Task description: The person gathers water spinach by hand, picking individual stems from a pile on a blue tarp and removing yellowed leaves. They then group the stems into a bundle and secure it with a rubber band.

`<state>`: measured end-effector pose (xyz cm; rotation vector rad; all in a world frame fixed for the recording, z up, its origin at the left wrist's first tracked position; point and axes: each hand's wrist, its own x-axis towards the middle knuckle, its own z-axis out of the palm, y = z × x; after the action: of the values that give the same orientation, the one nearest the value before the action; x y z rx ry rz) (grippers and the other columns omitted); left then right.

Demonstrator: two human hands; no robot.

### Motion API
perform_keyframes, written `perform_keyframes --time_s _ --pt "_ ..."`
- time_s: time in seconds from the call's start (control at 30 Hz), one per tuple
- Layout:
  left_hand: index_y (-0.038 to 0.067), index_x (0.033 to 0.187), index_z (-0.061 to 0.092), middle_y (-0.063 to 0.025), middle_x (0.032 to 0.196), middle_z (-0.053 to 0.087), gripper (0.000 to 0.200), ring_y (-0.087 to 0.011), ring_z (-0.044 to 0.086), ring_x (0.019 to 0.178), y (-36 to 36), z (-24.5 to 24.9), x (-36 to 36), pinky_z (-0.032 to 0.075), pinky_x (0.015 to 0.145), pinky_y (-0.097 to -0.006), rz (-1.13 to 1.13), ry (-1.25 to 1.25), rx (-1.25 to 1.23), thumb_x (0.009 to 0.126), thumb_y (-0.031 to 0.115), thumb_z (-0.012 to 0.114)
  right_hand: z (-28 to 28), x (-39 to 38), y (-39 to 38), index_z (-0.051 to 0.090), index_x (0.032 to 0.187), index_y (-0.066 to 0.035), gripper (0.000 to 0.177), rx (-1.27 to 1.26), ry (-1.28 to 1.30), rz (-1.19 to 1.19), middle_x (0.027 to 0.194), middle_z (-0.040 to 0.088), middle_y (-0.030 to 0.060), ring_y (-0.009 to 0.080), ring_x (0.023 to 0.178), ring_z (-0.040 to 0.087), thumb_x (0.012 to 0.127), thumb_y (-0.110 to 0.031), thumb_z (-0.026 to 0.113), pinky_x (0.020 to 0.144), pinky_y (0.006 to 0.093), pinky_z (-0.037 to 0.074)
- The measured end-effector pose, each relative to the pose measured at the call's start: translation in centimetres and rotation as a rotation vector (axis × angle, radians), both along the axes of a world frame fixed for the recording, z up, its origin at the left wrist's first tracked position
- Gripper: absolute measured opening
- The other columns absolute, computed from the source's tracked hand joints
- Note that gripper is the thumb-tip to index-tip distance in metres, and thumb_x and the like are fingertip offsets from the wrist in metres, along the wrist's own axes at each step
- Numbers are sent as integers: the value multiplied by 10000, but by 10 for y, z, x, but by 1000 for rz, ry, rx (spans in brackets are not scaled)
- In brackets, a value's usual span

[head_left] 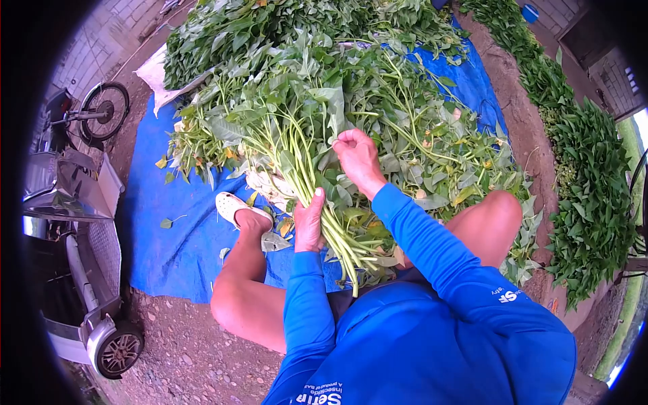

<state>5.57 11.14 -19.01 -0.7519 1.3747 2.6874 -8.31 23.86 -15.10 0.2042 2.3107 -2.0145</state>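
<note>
My left hand (pixel 310 221) is wrapped round a bunch of leafy green stems (pixel 295 145), its thumb on top. The cut ends of the stems point down toward my lap, and the leaves spread away from me. Up and to the right, my right hand (pixel 356 156) pinches at a leaf (pixel 334 108) on the bunch's right side, thumb against bent fingers. Loose greens (pixel 412 145) lie all round the bunch, some leaves yellowed.
A blue tarp (pixel 162 223) lies under the greens, with a larger leafy heap (pixel 283 23) at the far end. More greens (pixel 587 196) line the right side. At left stand a motorcycle wheel (pixel 104 111) and a metal vehicle part with a small tyre (pixel 119 349).
</note>
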Motion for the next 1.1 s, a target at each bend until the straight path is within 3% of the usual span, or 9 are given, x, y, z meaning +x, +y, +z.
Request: perform_keyframes --time_s 0.07,0.2,0.33,0.37,0.47,0.5,0.6,0.87,1.1 --pt "44 1335 657 -6 1080 700 441 -111 663 883 0 -4 0 569 784 -297 -7 5 12 1023 317 808 -1 18 13 694 1089 -48 145 -40 48 -3 983 733 44 132 837 686 982 -133 744 726 327 580" --pt "40 1344 649 -31 1129 724 435 -133 704 925 3 3 -1 594 809 -309 -14 42 40 1027 296 801 21 39 35 613 1225 -86 267 -687 -184 131 1048 728 32 148 929 711 1009 -182 736 847 335 591" --pt "36 1385 636 -41 1163 729 472 -141 710 957 7 7 -1 600 836 -316 -31 60 33 1025 290 805 30 36 35 569 1372 -50 405 -268 9 302 1201 737 75 211 1006 746 1022 -178 727 888 351 585" --pt "36 1397 632 -44 1173 730 483 -142 711 967 8 8 0 601 845 -318 -23 67 30 1024 290 805 7 28 34 654 1337 -26 406 -51 260 351 1152 777 127 254 981 767 987 -209 748 862 374 587" --pt "37 1428 622 -53 1214 726 508 -153 712 1005 9 3 0 603 877 -330 -27 91 25 1029 296 799 33 23 35 755 1178 -11 331 484 222 597 998 781 198 323 890 766 946 -246 741 827 425 585" --pt "38 1433 620 -55 1224 722 512 -157 710 1016 9 4 0 602 885 -334 -19 86 25 1030 300 797 37 24 33 792 1044 -7 319 491 319 571 842 729 253 398 798 736 914 -290 724 781 480 575" --pt "37 1446 611 -59 1253 713 526 -165 704 1048 8 4 1 598 907 -342 -5 78 27 1035 311 791 51 23 30 792 993 -42 290 582 262 658 825 718 271 482 811 709 890 -298 706 780 541 572" --pt "31 1428 615 -30 1194 700 571 -141 686 1002 1 -2 4 585 875 -325 -42 119 -10 998 337 834 36 20 25 783 1013 -40 306 511 274 618 827 714 239 418 768 707 893 -317 733 761 502 562" --pt "36 1272 645 -15 955 694 341 -130 673 769 6 11 4 575 689 -291 -63 64 -55 961 103 765 13 22 28 777 1055 -50 221 352 381 618 963 713 144 368 917 692 917 -218 737 856 446 557"
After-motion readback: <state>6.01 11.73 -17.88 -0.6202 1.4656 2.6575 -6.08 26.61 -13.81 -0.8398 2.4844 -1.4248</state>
